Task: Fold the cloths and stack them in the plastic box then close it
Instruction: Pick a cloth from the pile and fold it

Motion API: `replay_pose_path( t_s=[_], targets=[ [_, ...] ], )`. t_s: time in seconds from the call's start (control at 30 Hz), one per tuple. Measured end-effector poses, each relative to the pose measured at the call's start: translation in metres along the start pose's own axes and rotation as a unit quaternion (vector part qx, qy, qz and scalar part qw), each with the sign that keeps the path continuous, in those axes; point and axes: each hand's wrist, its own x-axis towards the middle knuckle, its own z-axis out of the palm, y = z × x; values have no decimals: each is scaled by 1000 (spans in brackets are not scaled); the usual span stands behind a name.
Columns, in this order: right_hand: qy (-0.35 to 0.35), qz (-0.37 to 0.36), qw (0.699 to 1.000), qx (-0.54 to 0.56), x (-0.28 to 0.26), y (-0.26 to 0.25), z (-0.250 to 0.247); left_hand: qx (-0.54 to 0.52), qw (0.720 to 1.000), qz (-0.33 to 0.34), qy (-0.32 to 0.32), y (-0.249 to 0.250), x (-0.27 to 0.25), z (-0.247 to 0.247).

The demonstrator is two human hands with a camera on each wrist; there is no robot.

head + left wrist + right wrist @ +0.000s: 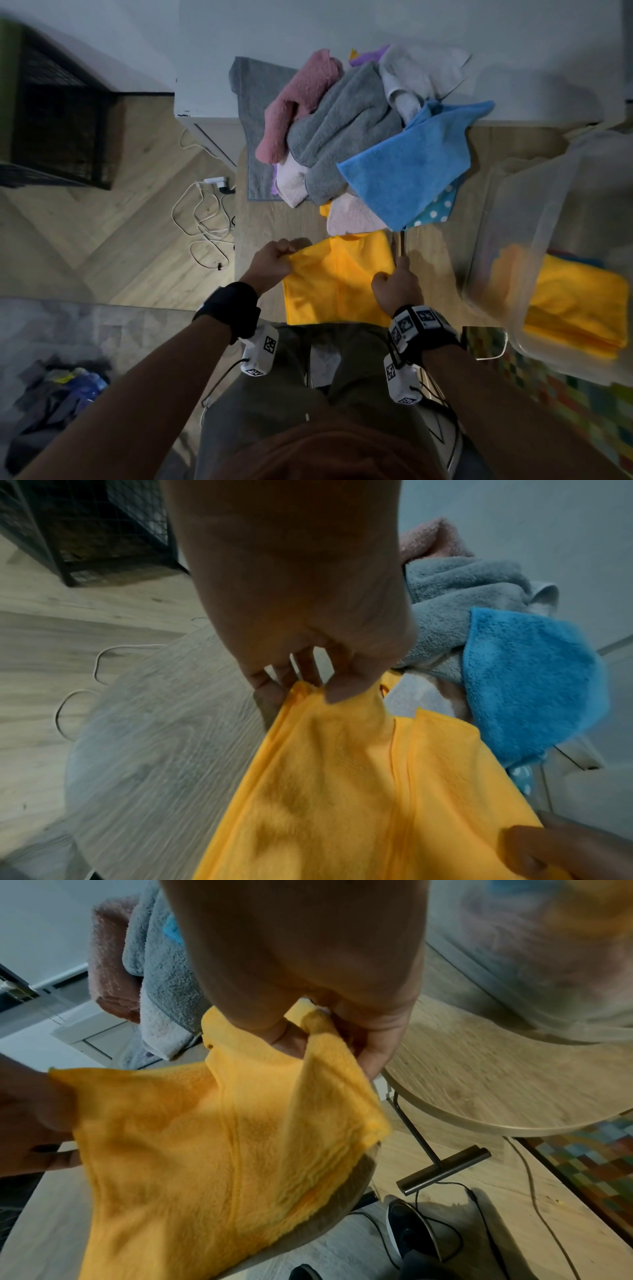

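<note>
A yellow cloth [337,277] is stretched between both hands over the near edge of the wooden table [291,219]. My left hand [274,260] pinches its far left corner, seen close in the left wrist view where the cloth [359,791] hangs from the thumb and fingers [308,674]. My right hand [397,284] grips the cloth's right edge [240,1137], its fingers [373,1047] curled round a bunched fold. The clear plastic box [534,240] stands at the right with a folded yellow cloth [579,308] inside.
A heap of unfolded cloths lies at the back of the table: pink [298,102], grey [342,137], white [418,72], blue [411,171]. White cables [205,222] lie on the floor at the left. A black wire crate [61,130] stands far left.
</note>
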Motion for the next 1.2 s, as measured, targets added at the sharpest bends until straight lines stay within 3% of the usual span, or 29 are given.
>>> replay_pose_path(
  t_s=[0.1, 0.17, 0.23, 0.3, 0.43, 0.63, 0.73, 0.83, 0.9, 0.97, 1.0, 1.1, 1.13, 1.2],
  targets=[
    [-2, 2, 1000, -2, 1, 0, 1, -88, 994, -63, -6, 8, -1, 3],
    [-5, 0, 1000, 1, 2, 0, 2, -88, 994, -54, -21, 9, -2, 4],
    [-7, 0, 1000, 2, 2, 1, 2, 32, 999, 1, -16, 2, -1, 3],
    [-11, 0, 1000, 1, 2, 1, 2, 166, 984, 70, -3, -10, 3, 4],
    [-21, -12, 1000, -5, 3, 0, 2, 224, 968, 110, 27, -23, 10, 1],
    [-26, -22, 999, -6, 3, -1, 3, 323, 929, 182, -11, -20, 9, -3],
    [-28, -38, 999, -1, 3, -1, 2, 290, 942, 169, 13, -13, 7, 1],
    [-31, -56, 998, 7, 2, 0, 2, 198, 970, 92, 110, -13, 12, 3],
    [-36, -71, 997, 11, 1, -1, 2, 140, 971, 102, 164, -15, 13, 3],
    [-40, -93, 995, 18, 0, -1, 4, 183, 953, 194, 145, -16, 10, 4],
    [-38, -103, 994, 22, -1, -2, 4, 259, 929, 238, 115, -15, 7, 6],
    [-22, -124, 992, 30, -3, -5, 7, 482, 824, 298, 28, -17, 0, 14],
    [-20, -126, 991, 28, -4, -6, 8, 508, 813, 284, 14, -18, 1, 16],
    [-22, -130, 991, 24, -6, -7, 9, 483, 838, 252, 27, -19, 3, 19]
  ],
)
